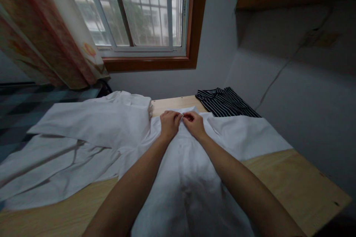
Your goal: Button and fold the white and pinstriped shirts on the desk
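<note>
A white shirt lies spread flat on the wooden table, its collar end pointing away from me. My left hand and my right hand meet at the collar, knuckles almost touching. Both are closed in a pinch on the fabric at the top of the shirt's front, near the collar. What exactly sits between the fingertips is too small to make out.
More white garments lie piled and draped over the table's left side. A folded black shirt with thin white stripes rests at the far right corner by the wall. A window and a patterned curtain stand behind the table.
</note>
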{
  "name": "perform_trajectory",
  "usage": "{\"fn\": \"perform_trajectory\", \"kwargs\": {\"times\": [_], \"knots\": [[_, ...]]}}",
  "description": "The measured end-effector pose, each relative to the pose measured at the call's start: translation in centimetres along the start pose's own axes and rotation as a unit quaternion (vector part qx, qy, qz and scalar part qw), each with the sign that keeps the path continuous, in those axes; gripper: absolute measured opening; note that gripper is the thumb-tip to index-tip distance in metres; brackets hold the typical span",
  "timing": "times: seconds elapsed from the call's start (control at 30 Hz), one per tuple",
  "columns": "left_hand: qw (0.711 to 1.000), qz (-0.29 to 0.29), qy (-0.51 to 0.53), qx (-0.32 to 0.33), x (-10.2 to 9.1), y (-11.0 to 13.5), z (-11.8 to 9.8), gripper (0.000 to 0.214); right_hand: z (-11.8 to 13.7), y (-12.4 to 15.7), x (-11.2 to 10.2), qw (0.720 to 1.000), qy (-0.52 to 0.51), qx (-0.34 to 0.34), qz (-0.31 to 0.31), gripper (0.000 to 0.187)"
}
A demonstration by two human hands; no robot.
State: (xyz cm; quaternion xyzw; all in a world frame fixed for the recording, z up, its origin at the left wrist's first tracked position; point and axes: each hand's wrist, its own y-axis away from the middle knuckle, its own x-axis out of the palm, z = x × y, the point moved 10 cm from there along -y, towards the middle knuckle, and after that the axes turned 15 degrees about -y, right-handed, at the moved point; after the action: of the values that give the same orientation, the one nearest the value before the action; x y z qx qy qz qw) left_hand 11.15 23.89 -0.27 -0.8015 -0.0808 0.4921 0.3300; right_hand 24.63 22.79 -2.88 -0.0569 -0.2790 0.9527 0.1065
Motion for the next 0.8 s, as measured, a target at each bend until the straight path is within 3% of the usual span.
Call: {"fn": "perform_trajectory", "kwargs": {"times": [0.23, 0.8], "knots": [[1.000, -0.008, -0.010, 0.023, 0.1, 0.2, -0.4, 0.018, -1.4, 0.0, -0.3, 0.996, -0.054, 0.060, -0.033, 0.021], [0.994, -0.055, -0.085, 0.050, -0.7, 0.7, -1.1, 0.017, -2.4, 0.0, -0.4, 0.988, -0.110, 0.099, -0.035, 0.022]]}}
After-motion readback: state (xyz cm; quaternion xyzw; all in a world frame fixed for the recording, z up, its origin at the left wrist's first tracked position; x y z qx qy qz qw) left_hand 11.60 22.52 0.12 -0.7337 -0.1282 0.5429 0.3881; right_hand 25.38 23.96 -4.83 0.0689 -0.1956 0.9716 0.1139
